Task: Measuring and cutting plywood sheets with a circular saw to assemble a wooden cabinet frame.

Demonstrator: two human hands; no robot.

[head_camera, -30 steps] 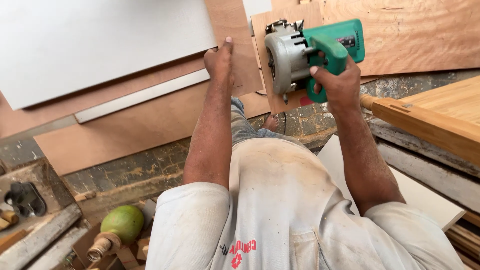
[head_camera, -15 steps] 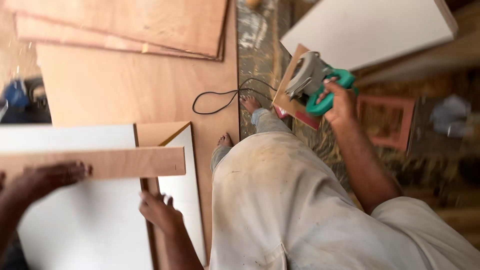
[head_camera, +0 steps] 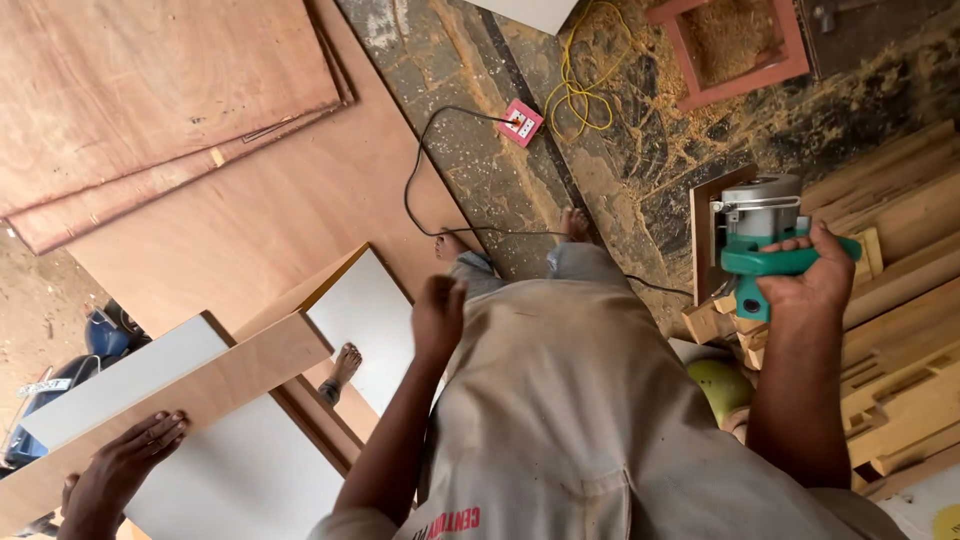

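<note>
My right hand [head_camera: 812, 285] grips the green handle of a circular saw [head_camera: 757, 222], held in the air over the edge of a timber stack [head_camera: 900, 300]. Its black cord [head_camera: 418, 170] runs across the floor to a red socket box [head_camera: 521, 122]. My left hand [head_camera: 438, 312] hangs in front of my body with fingers curled and nothing in it, just right of a white laminated board [head_camera: 365, 315]. A co-worker's hand [head_camera: 125, 465] at the bottom left rests on a long plywood strip [head_camera: 235, 375] lying across white boards.
Large plywood sheets [head_camera: 150, 90] cover the floor at upper left. A yellow cable [head_camera: 580, 70] and a red wooden frame [head_camera: 730, 40] lie on sawdust at the top. A green round fruit [head_camera: 722, 385] sits by my right leg. A co-worker's bare foot [head_camera: 345, 362] stands between the boards.
The view has swung round. My right hand has carried the saw to the right, over the timber stack. My left hand has risen and its fingers have curled in.
</note>
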